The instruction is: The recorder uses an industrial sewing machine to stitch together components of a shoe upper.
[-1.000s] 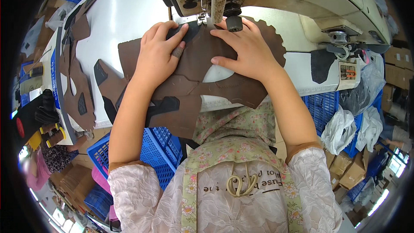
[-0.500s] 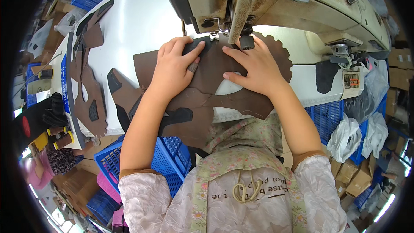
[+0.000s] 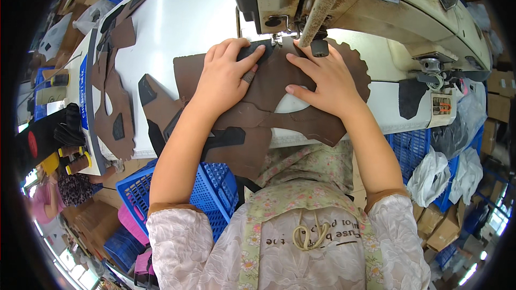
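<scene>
A brown leather-like cut piece [image 3: 277, 78] with a scalloped right edge lies under the presser foot [image 3: 276, 40] of a sewing machine [image 3: 408, 27]. My left hand [image 3: 223, 80] presses on it left of the foot, thumb stretched out and resting by a black patch [image 3: 252, 49] at its far edge. To the right of the foot, my right hand [image 3: 330, 83] lies on the same piece with thumb and forefinger spread; the machine head partly hides its other fingertips. Nearer me, the joined brown parts carry another black patch [image 3: 226, 137] and hang over the table edge.
More brown pieces with black patches [image 3: 115, 115] lie at the table's left. A loose black piece [image 3: 413, 98] sits at the right. Thread spools [image 3: 79, 163] stand by the left edge. Below are a blue basket [image 3: 215, 188] and a blue crate [image 3: 408, 147]; another person [image 3: 47, 196] is far left.
The view has shifted slightly, so the scene sits a little further right. Both hands and the brown piece show no clear movement relative to the presser foot.
</scene>
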Demonstrator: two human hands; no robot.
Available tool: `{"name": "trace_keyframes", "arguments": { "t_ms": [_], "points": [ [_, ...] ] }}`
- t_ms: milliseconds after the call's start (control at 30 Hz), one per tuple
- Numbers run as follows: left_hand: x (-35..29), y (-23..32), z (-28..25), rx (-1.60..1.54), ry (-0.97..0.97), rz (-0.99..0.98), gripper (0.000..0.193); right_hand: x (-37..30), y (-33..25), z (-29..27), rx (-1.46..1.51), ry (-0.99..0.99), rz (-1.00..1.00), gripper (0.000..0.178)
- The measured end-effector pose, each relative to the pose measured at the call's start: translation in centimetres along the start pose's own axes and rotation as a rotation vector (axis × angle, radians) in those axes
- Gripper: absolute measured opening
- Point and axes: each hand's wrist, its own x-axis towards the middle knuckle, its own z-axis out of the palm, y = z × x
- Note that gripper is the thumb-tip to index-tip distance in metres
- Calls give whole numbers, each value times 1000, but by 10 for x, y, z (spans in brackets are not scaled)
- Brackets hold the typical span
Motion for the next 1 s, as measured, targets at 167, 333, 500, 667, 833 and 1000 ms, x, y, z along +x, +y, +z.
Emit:
{"name": "trace_keyframes", "arguments": {
  "t_ms": [167,333,500,667,833,1000],
  "points": [
    [1,4,-3,18,-4,6,39,-2,1,2,11,32,-4,55],
    [0,0,-9,-82,-55,-5,42,-2,-5,-2,-7,48,10,55],
    [-4,-2,-18,-85,-161,38,58,-6,-19,0,-98,12,108,56],
    [-8,9,-14,62,-174,47,75,-7,-9,4,-138,28,91,58],
    [-8,16,-15,91,-177,44,73,-8,-4,3,-162,27,72,55],
    [-9,16,-12,83,-167,45,68,-7,-1,2,-156,40,57,54]
  ]
}}
